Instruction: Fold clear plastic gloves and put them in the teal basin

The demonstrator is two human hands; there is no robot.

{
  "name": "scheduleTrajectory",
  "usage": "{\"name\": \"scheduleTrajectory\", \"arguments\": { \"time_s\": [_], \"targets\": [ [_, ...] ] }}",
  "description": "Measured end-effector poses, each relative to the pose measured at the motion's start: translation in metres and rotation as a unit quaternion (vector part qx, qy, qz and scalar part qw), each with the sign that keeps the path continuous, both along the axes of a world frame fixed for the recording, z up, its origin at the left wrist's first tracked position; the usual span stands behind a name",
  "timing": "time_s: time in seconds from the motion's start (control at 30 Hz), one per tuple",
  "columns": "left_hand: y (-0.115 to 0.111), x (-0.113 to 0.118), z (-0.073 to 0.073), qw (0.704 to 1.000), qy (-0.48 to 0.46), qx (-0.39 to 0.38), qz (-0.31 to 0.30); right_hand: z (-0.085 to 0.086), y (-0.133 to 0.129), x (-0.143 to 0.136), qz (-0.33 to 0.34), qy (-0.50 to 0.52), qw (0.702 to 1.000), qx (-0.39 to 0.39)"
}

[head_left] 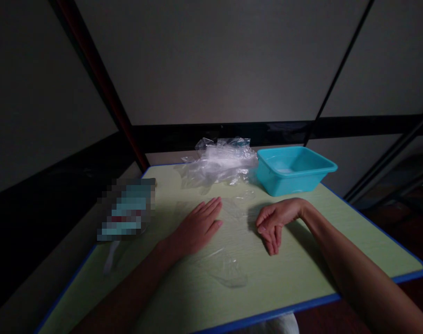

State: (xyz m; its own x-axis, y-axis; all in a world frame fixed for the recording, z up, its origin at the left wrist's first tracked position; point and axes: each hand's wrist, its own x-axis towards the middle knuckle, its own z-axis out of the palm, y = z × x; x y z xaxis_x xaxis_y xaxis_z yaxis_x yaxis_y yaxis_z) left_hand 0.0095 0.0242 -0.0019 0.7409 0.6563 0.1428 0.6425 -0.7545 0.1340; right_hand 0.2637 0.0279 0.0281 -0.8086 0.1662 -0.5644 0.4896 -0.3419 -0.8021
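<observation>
A thin, clear plastic piece [228, 271] lies spread and wrinkled on the table; whether it is a bag, a glove or a loose sheet I cannot tell. My left hand [199, 227] rests flat over its left part, palm down, fingers stretched out. To the right, my right hand [276, 222] is bent at the wrist just above the table, fingers pointing down. Its thumb and forefinger look pressed together near the plastic's right side. Anything between them is too small to make out.
A crumpled heap of clear plastic [221, 160] sits at the table's back edge. Beside it stands a turquoise basin [284, 183]. At the left lies a pixelated packet [129, 208] with a whitish strip [111, 257] near it. The pale green table [284, 283] has blue edging; a panelled wall stands behind.
</observation>
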Motion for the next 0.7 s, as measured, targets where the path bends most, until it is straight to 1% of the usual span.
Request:
{"name": "scheduleTrajectory", "arguments": {
  "time_s": [0.13,0.23,0.33,0.43,0.5,0.57,0.63,0.7],
  "targets": [
    [-0.001,0.000,0.000,1.000,0.000,-0.007,0.003,-0.001,0.000,0.001,0.004,-0.011,1.000,0.004],
    [0.000,-0.001,-0.001,1.000,-0.019,-0.018,0.003,0.000,0.000,0.001,0.008,-0.021,1.000,0.008],
    [0.002,-0.002,-0.001,0.996,-0.070,-0.049,0.011,0.002,0.000,0.000,0.011,-0.027,0.999,0.014],
    [0.003,-0.002,0.001,0.984,-0.147,-0.102,0.021,0.003,-0.001,-0.001,0.014,-0.032,0.999,0.023],
    [0.004,-0.002,0.003,0.966,-0.212,-0.144,0.036,0.004,-0.001,-0.002,0.016,-0.035,0.999,0.028],
    [0.006,-0.003,0.005,0.940,-0.280,-0.183,0.061,0.004,-0.001,-0.001,0.016,-0.039,0.999,0.033],
    [0.009,-0.004,0.006,0.907,-0.348,-0.219,0.088,0.004,-0.001,-0.001,0.018,-0.039,0.998,0.038],
    [0.013,-0.005,0.006,0.865,-0.416,-0.260,0.108,0.005,-0.002,0.000,0.035,-0.034,0.998,0.036]
  ]
}}
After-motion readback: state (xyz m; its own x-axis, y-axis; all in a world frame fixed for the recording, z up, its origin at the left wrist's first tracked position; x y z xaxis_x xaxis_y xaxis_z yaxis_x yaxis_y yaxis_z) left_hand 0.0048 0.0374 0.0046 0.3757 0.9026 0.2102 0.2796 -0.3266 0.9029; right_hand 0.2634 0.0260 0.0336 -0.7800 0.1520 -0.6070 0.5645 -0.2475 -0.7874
